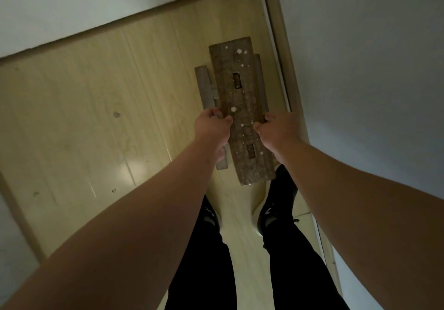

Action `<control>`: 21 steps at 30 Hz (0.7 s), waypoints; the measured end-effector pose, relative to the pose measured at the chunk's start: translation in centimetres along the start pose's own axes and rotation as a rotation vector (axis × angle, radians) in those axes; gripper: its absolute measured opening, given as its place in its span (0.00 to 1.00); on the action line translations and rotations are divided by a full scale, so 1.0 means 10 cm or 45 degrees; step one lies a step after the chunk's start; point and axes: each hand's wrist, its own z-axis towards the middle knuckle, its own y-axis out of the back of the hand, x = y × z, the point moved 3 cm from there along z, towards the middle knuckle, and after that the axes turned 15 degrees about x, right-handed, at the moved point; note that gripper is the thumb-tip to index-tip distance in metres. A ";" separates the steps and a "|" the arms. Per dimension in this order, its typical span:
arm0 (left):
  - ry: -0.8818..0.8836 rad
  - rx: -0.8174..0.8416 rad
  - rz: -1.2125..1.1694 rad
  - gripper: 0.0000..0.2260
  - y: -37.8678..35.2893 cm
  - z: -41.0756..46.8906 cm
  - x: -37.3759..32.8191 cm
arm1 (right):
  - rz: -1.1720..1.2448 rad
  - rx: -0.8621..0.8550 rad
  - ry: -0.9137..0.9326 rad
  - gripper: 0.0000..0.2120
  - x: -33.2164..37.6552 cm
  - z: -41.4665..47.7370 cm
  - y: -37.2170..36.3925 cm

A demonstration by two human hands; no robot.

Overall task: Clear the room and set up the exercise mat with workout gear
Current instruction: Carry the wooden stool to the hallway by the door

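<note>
Gripping bench [241, 98] w/ both: left hand [212, 127] & right hand [276, 129] curl round seat edges, centre-right of frame by wall [360, 69]. Prob. stiff, heavyish wood; hold mid-seat, both sides.

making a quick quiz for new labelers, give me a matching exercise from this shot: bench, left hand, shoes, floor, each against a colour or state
Column one:
1 bench
2 left hand
3 shoes
4 floor

Column two:
a black, on the person's feet
b pale wood planks
c brown, speckled with white spots
d grips the bench's long edge

Pairs: 1-c, 2-d, 3-a, 4-b
</note>
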 end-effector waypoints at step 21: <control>0.373 0.090 -0.061 0.16 0.01 -0.27 0.58 | 0.282 0.159 -0.232 0.11 -0.66 -0.25 -0.39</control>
